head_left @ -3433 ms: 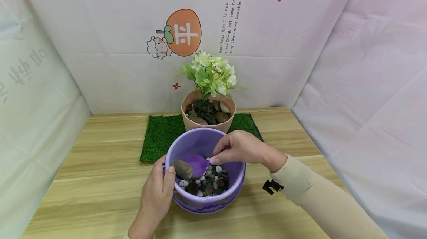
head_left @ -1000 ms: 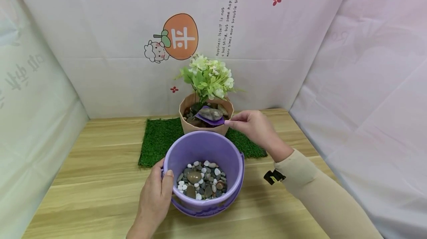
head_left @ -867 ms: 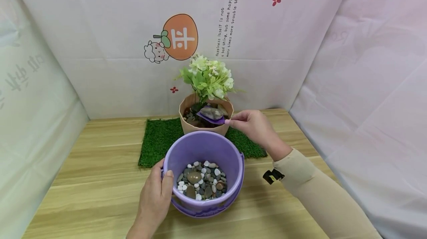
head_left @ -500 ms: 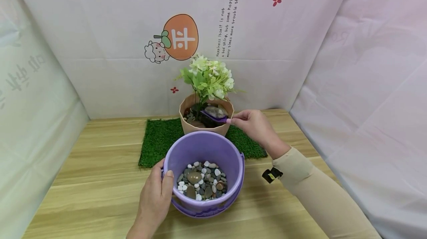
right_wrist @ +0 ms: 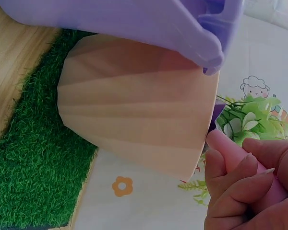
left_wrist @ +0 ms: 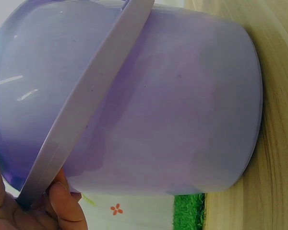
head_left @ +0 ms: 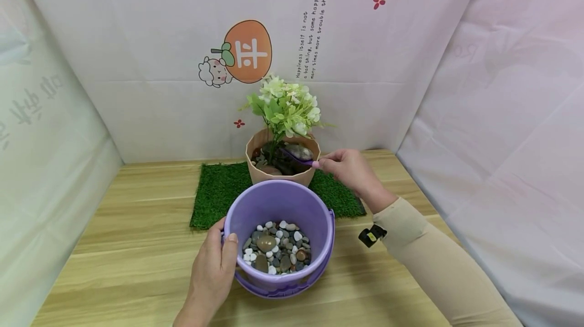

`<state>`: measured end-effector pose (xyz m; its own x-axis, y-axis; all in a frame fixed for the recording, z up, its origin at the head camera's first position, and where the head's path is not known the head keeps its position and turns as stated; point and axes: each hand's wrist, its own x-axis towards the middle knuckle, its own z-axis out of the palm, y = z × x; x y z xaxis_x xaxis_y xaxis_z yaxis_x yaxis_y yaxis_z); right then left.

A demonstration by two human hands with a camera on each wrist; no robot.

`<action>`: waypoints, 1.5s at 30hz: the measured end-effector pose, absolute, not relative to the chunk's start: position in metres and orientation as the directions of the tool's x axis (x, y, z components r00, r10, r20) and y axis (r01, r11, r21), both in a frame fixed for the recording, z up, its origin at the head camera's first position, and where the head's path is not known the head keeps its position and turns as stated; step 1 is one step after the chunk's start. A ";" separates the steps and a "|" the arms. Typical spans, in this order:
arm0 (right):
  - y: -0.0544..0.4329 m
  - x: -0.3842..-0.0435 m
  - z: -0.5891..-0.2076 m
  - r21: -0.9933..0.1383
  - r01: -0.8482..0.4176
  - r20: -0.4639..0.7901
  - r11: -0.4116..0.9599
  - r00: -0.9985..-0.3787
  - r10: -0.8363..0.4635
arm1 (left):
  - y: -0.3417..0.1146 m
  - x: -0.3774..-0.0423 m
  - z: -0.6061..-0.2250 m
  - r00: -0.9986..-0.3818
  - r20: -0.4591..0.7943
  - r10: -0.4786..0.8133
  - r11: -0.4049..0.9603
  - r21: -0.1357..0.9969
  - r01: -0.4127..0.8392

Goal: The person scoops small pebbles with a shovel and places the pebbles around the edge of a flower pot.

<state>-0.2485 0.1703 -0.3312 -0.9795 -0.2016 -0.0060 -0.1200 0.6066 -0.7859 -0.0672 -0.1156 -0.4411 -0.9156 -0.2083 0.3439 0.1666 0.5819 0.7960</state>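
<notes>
My left hand grips the rim of a purple bucket at its left side, thumb over the edge. Several pebbles, white, grey and brown, lie in the bottom. With my right hand I hold a toy shovel by its pink handle. The shovel's purple blade is tipped inside a peach flowerpot, and a large grey stone lies against its far side. Whether the stone still rests on the blade I cannot tell. White-green flowers rise from the pot among dark stones.
The pot stands on a green turf mat on a wooden table, just behind the bucket. The bucket's handle hangs down its near side. White printed cloth closes off the back and both sides.
My right hand has carried the stone on the shovel from the bucket to the pot, then tilted the blade away, the stone shifting back and right. The left hand stays on the bucket.
</notes>
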 end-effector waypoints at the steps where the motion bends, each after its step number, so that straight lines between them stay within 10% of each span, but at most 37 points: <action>1: 0.170 -0.249 -0.331 -0.794 -0.115 -0.010 0.597 -0.979 -0.202 | -0.116 -0.067 -0.441 -0.916 0.344 -0.209 0.581 0.797 0.167; 45: 0.180 -0.262 -0.311 -0.839 0.100 -0.270 0.535 -0.930 -0.249 | -0.116 -0.069 -0.445 -0.916 0.329 -0.228 0.579 0.802 0.144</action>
<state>-0.2615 0.1801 -0.3114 -0.9300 -0.2493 -0.2700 0.1001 0.5352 -0.8388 -0.0693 -0.1161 -0.4445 -0.9164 -0.2277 0.3292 0.1443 0.5793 0.8023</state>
